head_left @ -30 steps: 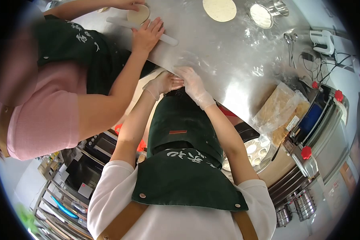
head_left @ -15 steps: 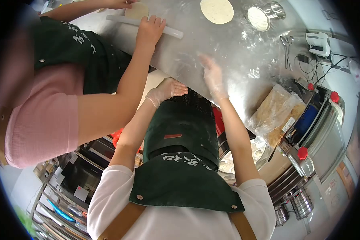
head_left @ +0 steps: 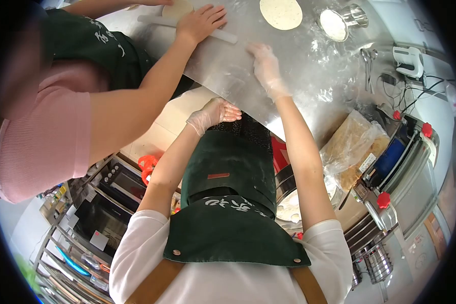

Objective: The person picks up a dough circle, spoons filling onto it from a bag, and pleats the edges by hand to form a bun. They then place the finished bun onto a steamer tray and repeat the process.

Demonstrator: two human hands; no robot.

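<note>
My left hand (head_left: 218, 112), in a clear plastic glove, is held palm up just below the edge of the metal table (head_left: 228, 76). Its fingers are loosely extended, and I see nothing in it. My right hand (head_left: 266, 70), gloved the same way, reaches over the tabletop with fingers outstretched and no object in them. White flour is smeared around it. Farther back on the table lies a flat dough round (head_left: 281, 13). A metal cup of flour (head_left: 334, 25) tips on its side to the right of the dough.
At left, a co-worker's hand (head_left: 201, 24) rests on a white rolling pin (head_left: 223, 36) beside another dough round (head_left: 177, 8). Spoons (head_left: 369, 66), a hand mixer (head_left: 408, 62) and a plastic-wrapped package (head_left: 352, 144) lie to the right. A bowl (head_left: 289, 210) sits below the table.
My right hand has shifted slightly left and away from my body across the tabletop. My left hand stays nearly in place. The co-worker's hand has slid right along the rolling pin.
</note>
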